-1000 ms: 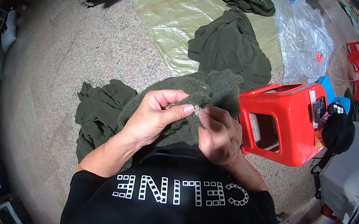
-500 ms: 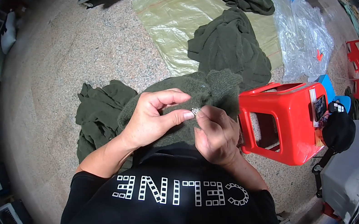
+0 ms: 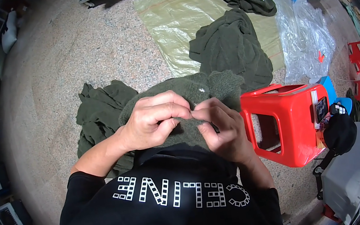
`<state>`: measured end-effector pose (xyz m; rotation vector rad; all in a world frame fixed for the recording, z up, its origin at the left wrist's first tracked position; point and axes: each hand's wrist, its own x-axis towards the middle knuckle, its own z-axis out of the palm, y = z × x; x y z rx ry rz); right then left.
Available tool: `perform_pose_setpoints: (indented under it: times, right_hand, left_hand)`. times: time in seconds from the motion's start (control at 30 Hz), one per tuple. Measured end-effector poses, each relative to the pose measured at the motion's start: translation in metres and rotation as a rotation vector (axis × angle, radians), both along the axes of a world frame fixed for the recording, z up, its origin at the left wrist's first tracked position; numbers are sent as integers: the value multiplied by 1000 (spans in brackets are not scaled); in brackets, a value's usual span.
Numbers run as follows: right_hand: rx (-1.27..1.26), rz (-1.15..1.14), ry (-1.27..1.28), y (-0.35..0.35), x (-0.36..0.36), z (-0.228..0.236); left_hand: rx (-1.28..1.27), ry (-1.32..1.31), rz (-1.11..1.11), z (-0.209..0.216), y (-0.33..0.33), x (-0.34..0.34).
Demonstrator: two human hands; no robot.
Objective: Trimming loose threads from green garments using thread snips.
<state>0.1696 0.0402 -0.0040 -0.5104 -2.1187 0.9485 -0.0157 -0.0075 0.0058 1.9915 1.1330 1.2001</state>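
A dark green knitted garment [image 3: 158,87] lies bunched across my lap. Above it my two hands meet at the fingertips. My left hand [image 3: 153,121] is closed in a pinch, its index finger bent toward the right fingers. My right hand [image 3: 222,125] pinches too, thumb below the curled fingers. Whatever is between the tips is too small to make out. Just beyond them, a small shiny silvery button [image 3: 202,90] shows on the knit.
More green garments [image 3: 231,47] lie ahead on a yellowish plastic sheet [image 3: 168,26], with another pile [image 3: 100,103] at my left. A red plastic stool [image 3: 301,141] stands close on my right. Beyond it are clear plastic wrap [image 3: 301,40] and a pale bin [image 3: 358,165].
Both hands have shifted from pinching around a sparkly piece to meeting at the fingertips. The right hand has turned and moved slightly right. A shiny button now shows beyond the fingers.
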Motion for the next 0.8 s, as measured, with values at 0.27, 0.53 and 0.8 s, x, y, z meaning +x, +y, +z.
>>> perform_pose_setpoints:
  times: [0.27, 0.53, 0.8]
  right_hand:
    - [129, -211, 88, -13, -8, -11]
    - [372, -364, 189, -17, -10, -31]
    - [11, 382, -3, -41, -29, -33]
  left_hand:
    - [311, 58, 235, -16, -3, 21]
    - [55, -124, 55, -21, -14, 21]
    - [-586, 279, 141, -35, 46, 9]
